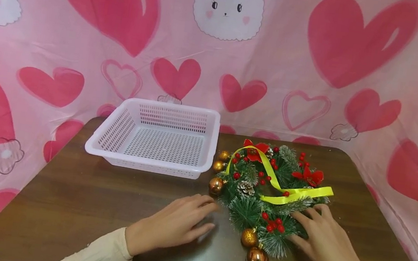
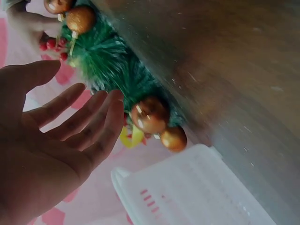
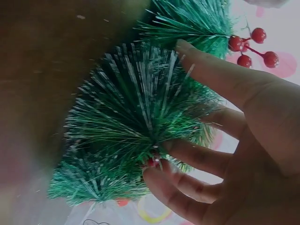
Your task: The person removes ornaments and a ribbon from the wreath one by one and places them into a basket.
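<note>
A green Christmas wreath (image 1: 244,210) lies on the table, dressed with red flowers, red berries (image 1: 273,224), a pine cone (image 1: 246,188) and copper and gold balls (image 1: 257,259). A loose yellow ribbon (image 1: 299,196) crosses its top. My left hand (image 1: 177,221) hovers at the wreath's left side, fingers relaxed and holding nothing; in the left wrist view a gap shows between thumb and fingers. At the opposite side, my right hand (image 1: 326,243) has its fingertips among the needles. The right wrist view shows its fingers (image 3: 201,157) spread and slightly bent against the green sprigs (image 3: 136,103).
A white perforated plastic basket (image 1: 162,166) stands at the back left of the brown wooden table (image 1: 76,201), close to the wreath's gold balls. A pink cloth (image 1: 282,56) with hearts and rabbits hangs behind and around the table.
</note>
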`<state>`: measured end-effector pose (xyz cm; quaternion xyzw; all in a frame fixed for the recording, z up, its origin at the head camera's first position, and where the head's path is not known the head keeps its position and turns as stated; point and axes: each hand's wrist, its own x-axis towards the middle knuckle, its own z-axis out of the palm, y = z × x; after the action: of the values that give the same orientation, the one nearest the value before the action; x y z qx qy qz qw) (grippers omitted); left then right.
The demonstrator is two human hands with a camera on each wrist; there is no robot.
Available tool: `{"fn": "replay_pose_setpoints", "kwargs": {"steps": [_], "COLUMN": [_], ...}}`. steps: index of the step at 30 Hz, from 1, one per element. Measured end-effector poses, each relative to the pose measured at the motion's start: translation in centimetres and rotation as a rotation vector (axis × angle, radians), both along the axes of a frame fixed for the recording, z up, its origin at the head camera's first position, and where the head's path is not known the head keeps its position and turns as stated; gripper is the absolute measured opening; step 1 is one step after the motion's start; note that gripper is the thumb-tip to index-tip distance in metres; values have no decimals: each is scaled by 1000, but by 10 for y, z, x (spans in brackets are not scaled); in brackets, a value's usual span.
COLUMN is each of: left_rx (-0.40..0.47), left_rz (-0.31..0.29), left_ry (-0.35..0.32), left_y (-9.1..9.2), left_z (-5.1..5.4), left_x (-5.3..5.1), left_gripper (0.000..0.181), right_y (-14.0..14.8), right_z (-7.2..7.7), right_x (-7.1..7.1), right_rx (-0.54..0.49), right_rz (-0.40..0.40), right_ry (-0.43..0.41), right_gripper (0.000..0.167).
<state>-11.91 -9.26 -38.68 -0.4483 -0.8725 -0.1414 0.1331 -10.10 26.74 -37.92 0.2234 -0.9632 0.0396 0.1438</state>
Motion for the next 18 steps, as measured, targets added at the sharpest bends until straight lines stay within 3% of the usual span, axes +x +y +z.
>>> {"fn": "replay_pose_setpoints", "kwargs": {"steps": [8, 13, 18], "left_rx": [0, 20, 19], "left_rz": [-26, -18, -15], "left_ry": [-33, -88, -121], "left_y": [24, 29, 32], "left_z": [-1, -3, -3], "left_x": [-6, -8, -7], "left_gripper": [34, 30, 31], "right_y": [1, 3, 3], "right_z": [-4, -13, -16], "right_x": [-10, -16, -18], "right_rx": [-4, -108, -209], "right_rz": [8, 21, -26], "right_ry": [-2, 59, 51], "right_gripper": [52, 49, 47]}}
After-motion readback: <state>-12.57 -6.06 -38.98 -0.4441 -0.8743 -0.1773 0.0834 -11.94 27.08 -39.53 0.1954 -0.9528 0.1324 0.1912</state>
